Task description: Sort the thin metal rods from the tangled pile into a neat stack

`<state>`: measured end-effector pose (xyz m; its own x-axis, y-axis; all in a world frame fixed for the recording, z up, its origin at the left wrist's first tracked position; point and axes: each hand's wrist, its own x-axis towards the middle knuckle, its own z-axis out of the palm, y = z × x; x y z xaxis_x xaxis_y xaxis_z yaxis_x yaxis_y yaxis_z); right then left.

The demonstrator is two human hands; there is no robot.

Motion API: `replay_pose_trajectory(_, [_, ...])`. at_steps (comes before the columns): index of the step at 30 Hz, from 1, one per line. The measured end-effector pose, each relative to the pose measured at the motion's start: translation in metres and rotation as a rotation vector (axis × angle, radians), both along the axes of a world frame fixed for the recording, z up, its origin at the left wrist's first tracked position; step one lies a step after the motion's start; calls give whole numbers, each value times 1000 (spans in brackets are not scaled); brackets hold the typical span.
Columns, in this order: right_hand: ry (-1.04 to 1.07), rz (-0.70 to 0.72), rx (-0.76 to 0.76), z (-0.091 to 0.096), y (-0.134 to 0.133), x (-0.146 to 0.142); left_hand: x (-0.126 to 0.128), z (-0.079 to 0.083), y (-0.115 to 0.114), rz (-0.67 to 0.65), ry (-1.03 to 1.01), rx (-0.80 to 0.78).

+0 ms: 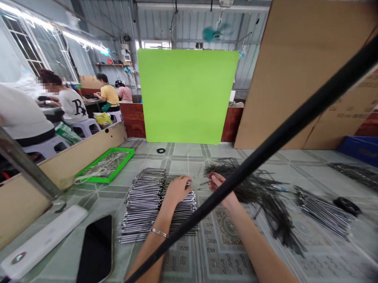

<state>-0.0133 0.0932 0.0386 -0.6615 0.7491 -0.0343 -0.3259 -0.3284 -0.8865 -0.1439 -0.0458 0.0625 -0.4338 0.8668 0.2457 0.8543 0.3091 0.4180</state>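
Two side-by-side stacks of thin silver metal rods (142, 210) lie on the patterned tablecloth in front of me. My left hand (178, 191) rests over the right-hand stack, its fingers curled together near the far end; whatever they hold is too small to make out. Beside it, to the right, my right hand (218, 185) pinches a thin dark rod (203, 183) that points left toward the other hand. Behind and right of that hand spreads a loose heap of thin dark rods (273, 217), partly covered by a black bar crossing the view.
A green tray (130, 154) of small metal parts stands at the left. Nearer are a phone (95, 250) and a white power strip (44, 241). Rightward lie another silver rod bundle (323, 213) and a black ring (347, 205). A green panel (190, 95) and cardboard (268, 92) stand behind.
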Motion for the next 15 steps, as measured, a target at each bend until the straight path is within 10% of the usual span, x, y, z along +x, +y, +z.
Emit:
replay_pose_trajectory(9, [-213, -48, 256, -8, 2, -12, 0, 8, -3, 30, -26, 86])
replay_pose_trajectory(15, [-528, 31, 887, -6, 38, -81, -3, 7, -3, 98, -19, 80])
